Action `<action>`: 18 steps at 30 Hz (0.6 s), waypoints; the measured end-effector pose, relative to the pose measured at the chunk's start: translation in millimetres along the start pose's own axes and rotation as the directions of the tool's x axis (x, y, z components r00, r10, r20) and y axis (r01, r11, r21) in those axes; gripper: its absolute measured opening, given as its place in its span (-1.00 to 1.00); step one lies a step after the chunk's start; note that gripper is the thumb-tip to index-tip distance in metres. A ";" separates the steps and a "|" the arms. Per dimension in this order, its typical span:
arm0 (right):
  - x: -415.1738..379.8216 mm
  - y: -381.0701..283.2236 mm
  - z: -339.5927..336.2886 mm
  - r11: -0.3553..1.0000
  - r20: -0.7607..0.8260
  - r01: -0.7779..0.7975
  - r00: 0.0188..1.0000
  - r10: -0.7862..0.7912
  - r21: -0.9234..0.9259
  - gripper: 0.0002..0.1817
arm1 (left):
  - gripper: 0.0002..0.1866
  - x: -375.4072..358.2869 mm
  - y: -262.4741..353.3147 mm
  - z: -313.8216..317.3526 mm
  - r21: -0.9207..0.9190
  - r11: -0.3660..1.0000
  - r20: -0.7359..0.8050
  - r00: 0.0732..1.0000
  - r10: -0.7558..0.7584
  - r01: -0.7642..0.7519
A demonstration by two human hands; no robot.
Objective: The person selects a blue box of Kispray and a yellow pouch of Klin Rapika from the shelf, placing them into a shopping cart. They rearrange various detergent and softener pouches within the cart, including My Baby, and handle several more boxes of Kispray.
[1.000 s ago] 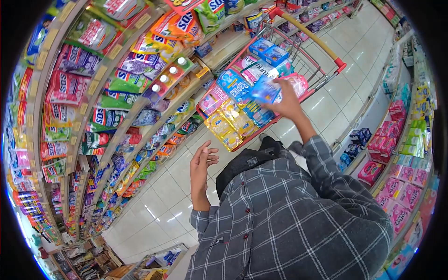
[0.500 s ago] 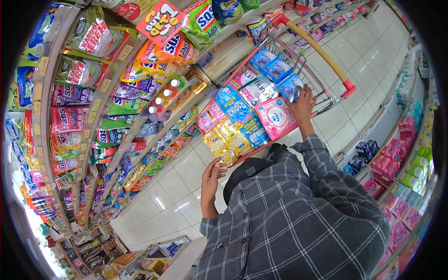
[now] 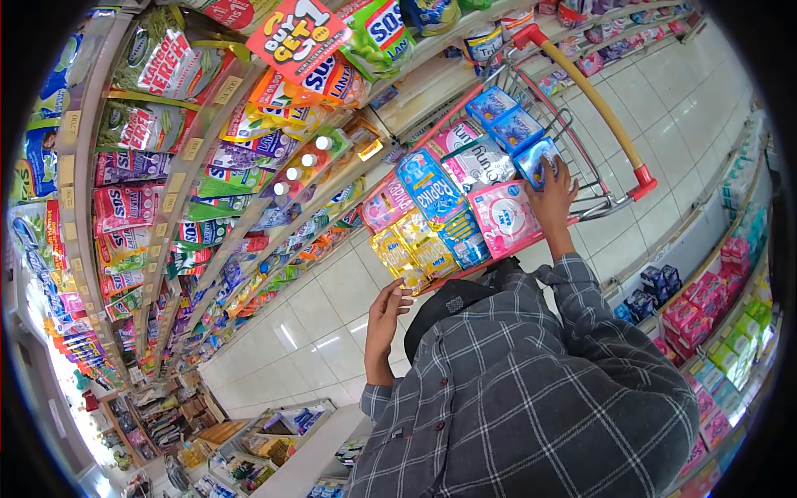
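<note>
My right hand (image 3: pixel 552 199) has its fingers curled over the near edge of a blue pack (image 3: pixel 535 158), the closest of three in a row at the handle end of a shopping cart (image 3: pixel 437 285). Beside that hand lies a pink pack (image 3: pixel 504 217). Low at the cart's far-left corner, my left hand (image 3: pixel 387 317) is loosely bent with fingers apart, holding nothing, close to yellow packs (image 3: pixel 419 241). A light-blue Paprika pack (image 3: pixel 430 189), a pink Paprika pack (image 3: pixel 387 203) and a white-and-pink pack (image 3: pixel 477 163) also fill the cart.
Shelves of pouches, including S.O.S packs (image 3: pixel 124 207), line the left side under a "Buy 1 Get 1" sign (image 3: pixel 299 37). Small bottles (image 3: pixel 307 162) stand near the cart. Pink packs (image 3: pixel 697 303) fill shelves at right. Pale tiles (image 3: pixel 328 307) cover the floor.
The cart and both hands appear shifted slightly right in view. My right hand's fingers have curled more around the near blue pack, which looks slightly turned. My left hand stays by the cart corner.
</note>
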State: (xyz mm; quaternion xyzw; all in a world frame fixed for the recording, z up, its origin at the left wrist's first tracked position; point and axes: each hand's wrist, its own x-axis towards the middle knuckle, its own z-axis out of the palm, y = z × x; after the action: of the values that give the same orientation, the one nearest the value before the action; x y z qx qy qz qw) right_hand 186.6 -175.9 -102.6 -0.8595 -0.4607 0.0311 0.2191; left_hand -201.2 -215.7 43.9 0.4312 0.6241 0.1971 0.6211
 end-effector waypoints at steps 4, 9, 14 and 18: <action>16.9 -35.6 -22.7 0.981 -0.103 0.104 0.991 -0.088 0.165 -0.41 | -0.51 -2.2 -6.7 -7.3 -0.022 1.000 -0.053 0.998 -0.021 0.020; 57.6 -123.5 -5.0 0.602 -0.145 0.508 0.824 -0.548 0.616 -0.78 | -0.50 -6.6 -47.5 -18.1 -0.039 0.995 -0.180 0.979 -0.099 0.094; 123.5 -220.1 105.0 0.648 -0.043 0.615 0.739 -0.672 0.450 -0.55 | -0.52 -31.7 -127.2 -30.8 0.304 0.939 -0.267 0.960 -0.078 0.161; 171.1 -265.7 190.2 0.806 0.081 0.583 0.803 -0.591 0.103 -0.37 | -0.52 -82.9 -136.0 -9.5 -0.058 0.955 -0.407 0.867 -0.289 0.292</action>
State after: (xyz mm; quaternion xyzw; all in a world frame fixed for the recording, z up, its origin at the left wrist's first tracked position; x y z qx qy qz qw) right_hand 29.4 155.5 -141.1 -0.6632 -0.7137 0.0255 0.2239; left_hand -261.9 -352.7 -10.8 0.2831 0.7987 0.1858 0.4974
